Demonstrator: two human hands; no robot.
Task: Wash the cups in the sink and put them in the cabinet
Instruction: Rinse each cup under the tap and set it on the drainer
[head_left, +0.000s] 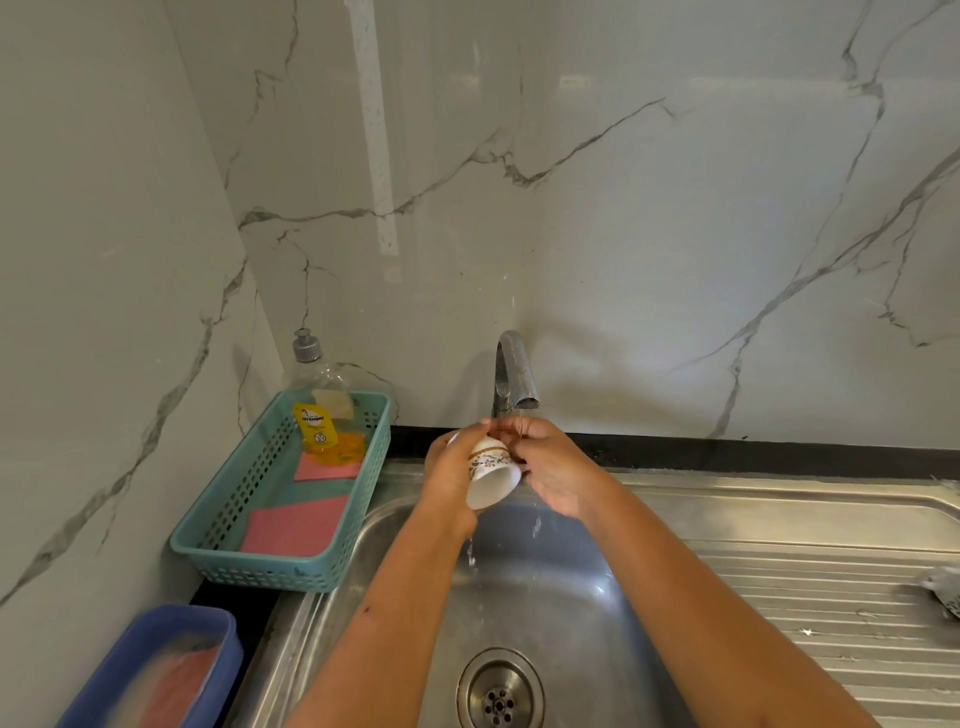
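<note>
Marble-veined wall panels (623, 208) on two sides, meeting in the corner at 10 o'clock; dark bench (727, 452) strip along their foot. Stainless steel sink (561, 603) set into the bench, filling the lower frame from 6 to 3 o'clock, with round drain (500, 693) at 6 o'clock and ribbed drainboard (805, 597) at 3 o'clock of the basin. Curved tap (514, 374) at 12 o'clock of the basin, running: thin stream onto the hands, water (471, 553) dripping off below them. White cup (491, 475) with gold band and floral print held in the air directly under the spout, above the basin, tilted, wider white end towards 6 o'clock. Left hand (449, 478) at 9 o'clock of the cup, fingers wrapped round its body. Right hand (556, 467) at 3 o'clock of the cup, fingers curled onto its far, narrower end, in the stream. Teal slotted basket (260, 571) on the bench at 9 o'clock of the sink, against the side wall; inside, a pump bottle (319, 415) of yellow liquid at the far end and pink cloths (296, 527) lying flat. Blue tub (231, 660) at 7 o'clock, contents blurred. Small perforated item (945, 590) at the frame edge on the drainboard, cut off, not identifiable.
</note>
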